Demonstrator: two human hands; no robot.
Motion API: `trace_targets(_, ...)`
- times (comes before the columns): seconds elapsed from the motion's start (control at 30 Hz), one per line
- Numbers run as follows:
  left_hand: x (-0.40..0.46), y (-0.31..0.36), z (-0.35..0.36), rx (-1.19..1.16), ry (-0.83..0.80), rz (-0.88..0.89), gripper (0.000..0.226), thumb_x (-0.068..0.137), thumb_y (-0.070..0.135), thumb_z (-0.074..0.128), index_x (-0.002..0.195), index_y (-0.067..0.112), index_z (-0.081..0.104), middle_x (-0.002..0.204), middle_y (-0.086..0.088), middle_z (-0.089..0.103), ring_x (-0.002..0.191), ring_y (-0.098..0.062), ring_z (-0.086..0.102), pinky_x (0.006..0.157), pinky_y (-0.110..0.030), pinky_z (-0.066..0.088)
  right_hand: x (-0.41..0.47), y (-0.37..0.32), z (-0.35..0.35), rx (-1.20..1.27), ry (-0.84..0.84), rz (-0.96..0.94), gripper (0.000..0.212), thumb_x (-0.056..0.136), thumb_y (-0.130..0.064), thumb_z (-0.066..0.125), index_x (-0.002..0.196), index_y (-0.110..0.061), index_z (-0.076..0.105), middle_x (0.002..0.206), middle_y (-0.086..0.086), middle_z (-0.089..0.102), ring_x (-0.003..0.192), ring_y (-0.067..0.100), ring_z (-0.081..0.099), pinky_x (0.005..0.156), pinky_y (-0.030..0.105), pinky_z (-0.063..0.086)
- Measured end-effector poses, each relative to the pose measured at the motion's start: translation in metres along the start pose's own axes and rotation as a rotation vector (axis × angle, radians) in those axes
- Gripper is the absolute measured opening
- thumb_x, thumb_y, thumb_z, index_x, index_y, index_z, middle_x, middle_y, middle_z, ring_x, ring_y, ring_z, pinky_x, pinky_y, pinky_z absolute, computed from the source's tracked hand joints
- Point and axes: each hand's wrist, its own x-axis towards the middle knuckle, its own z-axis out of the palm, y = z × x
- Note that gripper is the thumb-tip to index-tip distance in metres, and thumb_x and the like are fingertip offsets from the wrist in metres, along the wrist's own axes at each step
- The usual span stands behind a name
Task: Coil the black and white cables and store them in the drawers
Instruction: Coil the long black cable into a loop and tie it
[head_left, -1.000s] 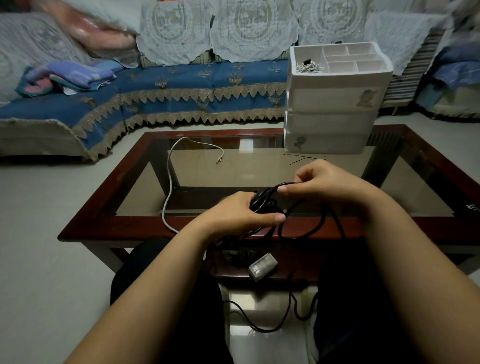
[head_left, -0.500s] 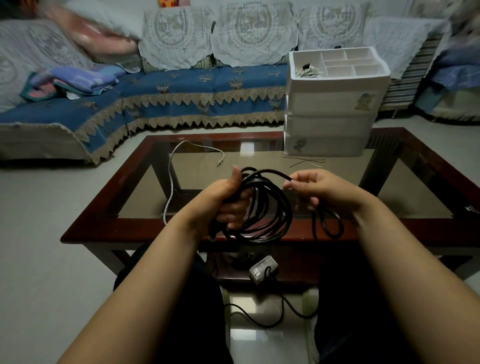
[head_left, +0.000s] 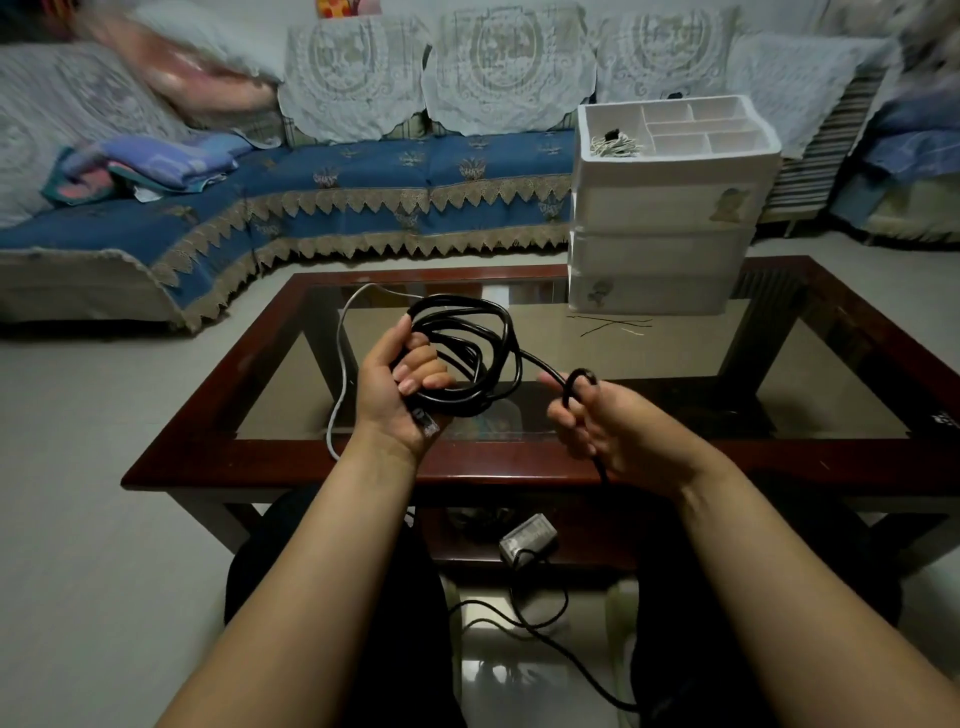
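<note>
My left hand (head_left: 400, 384) has risen since a moment ago, fingers curled shut around the black cable (head_left: 488, 358) coil. My right hand (head_left: 602, 421), now swung apart, pinches the loose tail, ready for another loop; the white cable (head_left: 340, 364) lies untouched on the glass table (head_left: 675, 467).

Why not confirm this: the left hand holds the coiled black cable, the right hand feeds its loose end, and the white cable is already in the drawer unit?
Wrong on one point. In the head view the white cable lies on the table, not in the drawer unit. The left hand does hold the black cable; the right hand feeds it.
</note>
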Motion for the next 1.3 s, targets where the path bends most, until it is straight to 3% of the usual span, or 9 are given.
trace_targets(0.1,0.001,0.003,-0.001,-0.032,0.061,0.049,0.041,0.096,0.028,0.049,0.056,0.018,0.047,0.034,0.006,0.035,0.026,-0.004,0.034,0.035,-0.011,0.03,0.001,-0.004,0.021,-0.393,0.306,-0.112,0.044,0.079,-0.059,0.047,0.094,-0.018,0.053,0.063,-0.008,0.049,0.049,-0.002,0.042,0.047,0.014,0.036)
trace_targets(0.23,0.005,0.007,-0.002,-0.045,0.14,0.17,0.037,0.094,0.027,0.052,0.059,0.019,0.044,0.035,0.008,0.034,0.028,-0.003,0.032,0.037,-0.012,0.029,0.001,0.001,0.03,-0.22,0.486,-0.154,0.043,0.095,-0.048,0.038,0.069,-0.015,0.048,0.05,-0.007,0.04,0.041,0.005,0.036,0.042,0.017,0.031)
trace_targets(0.4,0.009,0.034,-0.015,-0.155,0.241,0.283,0.038,0.092,0.023,0.054,0.057,0.019,0.041,0.034,0.009,0.034,0.028,-0.003,0.031,0.035,-0.014,0.03,-0.01,-0.006,0.012,0.276,0.274,0.301,0.05,0.097,-0.048,0.036,0.056,-0.019,0.04,0.052,-0.004,0.03,0.046,0.009,0.027,0.043,0.019,0.017)
trace_targets(0.63,0.003,0.021,-0.012,0.123,0.14,0.198,0.042,0.096,0.027,0.049,0.055,0.019,0.044,0.034,0.008,0.031,0.027,-0.004,0.029,0.036,-0.014,0.027,0.002,0.004,0.008,-1.056,0.781,0.08,0.014,0.098,-0.034,0.045,0.104,-0.028,0.056,0.096,-0.002,0.064,0.083,0.014,0.06,0.066,0.029,0.049)
trace_targets(0.77,-0.001,0.013,0.003,0.204,0.149,0.233,0.044,0.096,0.028,0.048,0.054,0.02,0.042,0.034,0.009,0.03,0.028,-0.004,0.027,0.037,-0.014,0.026,0.009,0.022,0.014,-1.443,0.703,0.331,0.047,0.099,-0.044,0.037,0.139,-0.02,0.034,0.114,0.007,0.057,0.081,0.022,0.062,0.058,0.033,0.047)
trace_targets(0.87,-0.001,0.01,0.009,0.146,0.245,0.26,0.042,0.096,0.028,0.05,0.056,0.02,0.04,0.035,0.008,0.03,0.029,-0.004,0.027,0.037,-0.016,0.028,0.005,0.03,0.03,-1.437,0.716,0.091,0.056,0.1,-0.04,0.036,0.148,-0.026,0.011,0.114,0.007,0.05,0.056,0.016,0.052,0.041,0.027,0.037)
trace_targets(0.93,0.0,0.01,0.008,0.115,0.299,0.263,0.042,0.095,0.027,0.051,0.055,0.02,0.04,0.036,0.009,0.031,0.029,-0.004,0.027,0.037,-0.016,0.029,0.004,0.027,0.036,-1.486,0.738,-0.03,0.05,0.101,-0.026,0.039,0.147,-0.028,0.02,0.112,0.004,0.053,0.051,0.014,0.046,0.04,0.025,0.029)
trace_targets(1.07,-0.002,0.004,0.004,0.192,0.308,0.243,0.041,0.096,0.029,0.05,0.057,0.02,0.041,0.036,0.009,0.03,0.03,-0.004,0.026,0.038,-0.017,0.028,0.013,0.015,0.04,-1.666,0.669,0.139,0.053,0.095,-0.008,0.043,0.145,-0.021,0.028,0.109,0.005,0.062,0.077,0.026,0.064,0.05,0.029,0.036)
trace_targets(1.3,-0.002,-0.016,0.01,0.541,0.369,0.378,0.039,0.097,0.032,0.049,0.06,0.021,0.043,0.042,0.007,0.033,0.037,-0.008,0.03,0.044,-0.024,0.032,0.019,0.002,0.064,-1.834,0.389,0.092,0.02,0.09,-0.01,0.054,0.11,-0.012,0.055,0.097,0.006,0.067,0.087,0.031,0.064,0.057,0.033,0.037)
